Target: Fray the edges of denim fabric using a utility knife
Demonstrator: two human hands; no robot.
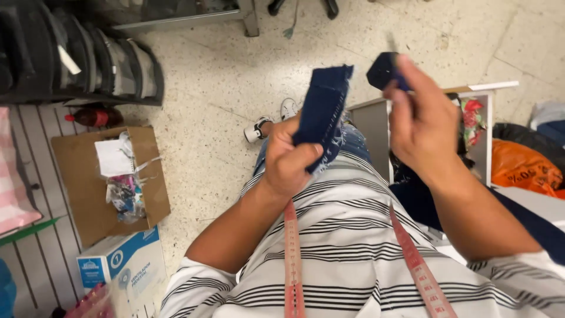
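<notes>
left hand (288, 159): clenched round a frayed strip of dark blue denim (322, 112), which is held upright over the lap, thumb pressed across its lower end.
denim strip: loose white threads can be seen along its right edge and top; it's carried by the hand only, nothing under it but the floor and the knees.
right hand (421, 118): raised just beside the strip, fingers pinched on a small dark blue piece (384, 70) held up at the fingertips. What that piece is exactly can't be told, it's blurred.
gap: the two hands are kept near each other but apart, not touching.
on the body: a striped white shirt (353, 247) is worn, with a red tape measure (292, 259) hung round the neck, both ends down the chest.
floor, left side: an open cardboard box (88, 194) with papers and bits inside, and a white and blue box (126, 265) at the bottom edge.
right edge: an orange bag (524, 168) is tucked beside a white frame.
</notes>
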